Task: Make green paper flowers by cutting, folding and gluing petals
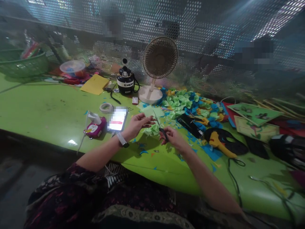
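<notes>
One green table [47, 108] | scissors [160, 125] above paper scraps [143, 152] | perforated screen [214, 19], perhaps metal

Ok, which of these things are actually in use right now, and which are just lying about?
In use: left hand, green paper, right hand, scissors.
Lying about: phone, fan, tape roll, glue gun, green basket.

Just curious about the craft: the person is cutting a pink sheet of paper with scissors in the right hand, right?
Not pink: the head view shows the paper is light green. The scissors are in the right hand, as you said.
</notes>
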A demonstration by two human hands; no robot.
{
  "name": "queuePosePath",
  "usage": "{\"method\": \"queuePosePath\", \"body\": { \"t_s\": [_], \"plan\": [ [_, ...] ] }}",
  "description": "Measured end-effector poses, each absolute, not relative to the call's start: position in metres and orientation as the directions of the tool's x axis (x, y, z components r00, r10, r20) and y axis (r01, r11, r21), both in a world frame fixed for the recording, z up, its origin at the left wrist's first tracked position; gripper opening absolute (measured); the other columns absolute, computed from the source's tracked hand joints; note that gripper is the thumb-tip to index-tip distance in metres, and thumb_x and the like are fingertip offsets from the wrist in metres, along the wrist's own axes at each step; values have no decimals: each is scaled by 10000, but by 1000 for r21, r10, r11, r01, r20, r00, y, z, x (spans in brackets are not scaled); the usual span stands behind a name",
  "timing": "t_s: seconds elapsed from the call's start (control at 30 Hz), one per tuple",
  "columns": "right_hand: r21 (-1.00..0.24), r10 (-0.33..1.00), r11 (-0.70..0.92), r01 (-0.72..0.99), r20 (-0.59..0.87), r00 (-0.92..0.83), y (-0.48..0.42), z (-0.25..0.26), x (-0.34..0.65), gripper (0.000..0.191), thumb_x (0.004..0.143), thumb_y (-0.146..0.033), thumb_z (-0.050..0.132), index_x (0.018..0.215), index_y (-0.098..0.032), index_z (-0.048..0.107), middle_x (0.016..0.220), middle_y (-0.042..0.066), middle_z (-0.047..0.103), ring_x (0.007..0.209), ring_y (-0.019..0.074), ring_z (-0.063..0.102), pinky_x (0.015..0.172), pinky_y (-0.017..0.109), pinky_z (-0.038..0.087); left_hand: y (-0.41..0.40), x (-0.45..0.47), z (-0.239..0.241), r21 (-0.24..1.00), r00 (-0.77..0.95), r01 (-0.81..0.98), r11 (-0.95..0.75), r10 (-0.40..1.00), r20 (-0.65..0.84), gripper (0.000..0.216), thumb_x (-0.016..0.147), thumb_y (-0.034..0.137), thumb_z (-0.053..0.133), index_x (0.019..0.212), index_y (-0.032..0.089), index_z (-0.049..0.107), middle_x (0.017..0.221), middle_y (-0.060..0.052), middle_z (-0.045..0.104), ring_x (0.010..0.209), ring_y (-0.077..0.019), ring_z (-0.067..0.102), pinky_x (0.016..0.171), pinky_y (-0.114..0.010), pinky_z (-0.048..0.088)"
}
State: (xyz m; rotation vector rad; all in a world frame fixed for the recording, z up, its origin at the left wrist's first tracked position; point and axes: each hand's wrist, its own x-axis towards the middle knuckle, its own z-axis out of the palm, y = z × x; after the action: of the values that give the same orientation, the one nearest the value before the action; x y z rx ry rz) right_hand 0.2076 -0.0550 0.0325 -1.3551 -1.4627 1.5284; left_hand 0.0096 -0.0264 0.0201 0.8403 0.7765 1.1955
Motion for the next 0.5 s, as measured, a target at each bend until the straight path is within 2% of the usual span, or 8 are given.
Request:
{"method": "queuePosePath", "body": {
  "t_s": [0.27,0.5],
  "plan": [
    [-963,933,-159,217,-218,-287,-56,32,208,589,531,-653,827,773,-209,523,691,-25,600,542,102,563,550,278,541,-26,9,20,894,158,-435,109,987,-44,434,648,422,866,723,142,544,861,-87,757,719,-136,712,653,-246,512],
    [-961,936,-141,237,-208,-285,-55,30,207,563,536,-618,844,758,-218,515,685,-20,598,567,117,560,540,283,541,-26,9,17,911,186,-401,100,982,-27,426,673,432,852,874,123,639,889,-91,757,699,-132,702,667,-266,530]
  ]
}}
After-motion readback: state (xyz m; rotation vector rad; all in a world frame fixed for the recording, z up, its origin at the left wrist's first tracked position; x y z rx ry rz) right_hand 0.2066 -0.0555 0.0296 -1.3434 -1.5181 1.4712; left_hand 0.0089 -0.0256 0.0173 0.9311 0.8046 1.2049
